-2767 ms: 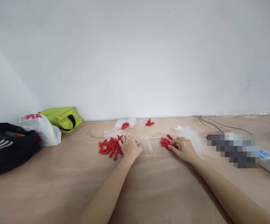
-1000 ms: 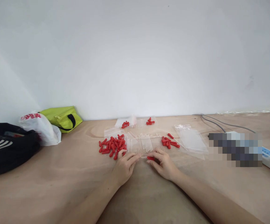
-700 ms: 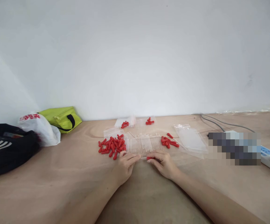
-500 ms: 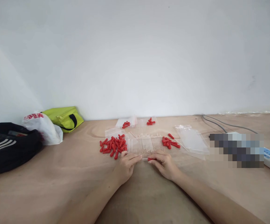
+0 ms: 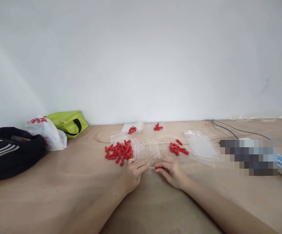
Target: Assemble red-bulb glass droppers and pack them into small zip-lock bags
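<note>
I have the left hand (image 5: 132,173) pinching a clear tube (image 5: 152,168) and the right hand (image 5: 173,172) gripping a red bulb (image 5: 158,168) at its other end, between the hands; just beyond them I see more tubes (image 5: 153,150) on the worktop (image 5: 145,204).

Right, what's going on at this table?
Someone's left hand holds a clear tube, its end at a red bulb pinched in the right hand; whether it sits inside is too small to tell. Beyond the hands lies a row of tubes, with a big pile of bulbs to its left and a smaller pile to its right.
</note>
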A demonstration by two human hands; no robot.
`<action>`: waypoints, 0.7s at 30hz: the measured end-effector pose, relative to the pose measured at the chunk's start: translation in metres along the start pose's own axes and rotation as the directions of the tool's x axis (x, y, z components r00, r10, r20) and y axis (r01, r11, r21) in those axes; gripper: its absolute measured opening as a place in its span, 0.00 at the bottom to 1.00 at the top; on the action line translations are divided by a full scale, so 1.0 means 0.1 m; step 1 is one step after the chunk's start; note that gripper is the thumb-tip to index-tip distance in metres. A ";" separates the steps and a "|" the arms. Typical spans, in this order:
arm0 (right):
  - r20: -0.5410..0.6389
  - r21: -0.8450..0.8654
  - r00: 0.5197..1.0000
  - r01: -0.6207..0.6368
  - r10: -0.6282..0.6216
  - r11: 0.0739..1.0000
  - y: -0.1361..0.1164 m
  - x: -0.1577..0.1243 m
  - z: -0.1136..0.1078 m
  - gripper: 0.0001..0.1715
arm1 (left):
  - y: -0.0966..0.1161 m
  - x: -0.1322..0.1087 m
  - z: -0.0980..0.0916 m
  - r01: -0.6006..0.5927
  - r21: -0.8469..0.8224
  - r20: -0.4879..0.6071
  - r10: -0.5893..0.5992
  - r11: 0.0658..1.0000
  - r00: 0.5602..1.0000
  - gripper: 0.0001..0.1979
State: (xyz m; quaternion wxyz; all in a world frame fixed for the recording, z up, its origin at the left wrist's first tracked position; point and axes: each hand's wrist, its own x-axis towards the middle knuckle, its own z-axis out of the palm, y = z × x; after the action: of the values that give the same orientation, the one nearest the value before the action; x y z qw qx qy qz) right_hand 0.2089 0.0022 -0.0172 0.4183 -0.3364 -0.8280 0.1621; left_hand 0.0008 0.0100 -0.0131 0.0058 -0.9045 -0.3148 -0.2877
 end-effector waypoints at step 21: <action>0.062 -0.084 0.998 0.030 -0.025 0.996 -0.01 -0.01 0.02 0.06 | 0.14 0.05 0.05 -0.013 -0.021 -0.073 0.011 1.000 0.997 0.15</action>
State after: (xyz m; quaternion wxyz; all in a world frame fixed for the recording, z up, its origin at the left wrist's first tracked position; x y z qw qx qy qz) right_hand 0.2072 0.0010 -0.0182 0.3804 -0.3373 -0.8511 0.1311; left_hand 0.0148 0.0031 -0.0122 0.0091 -0.8953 -0.3058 -0.3238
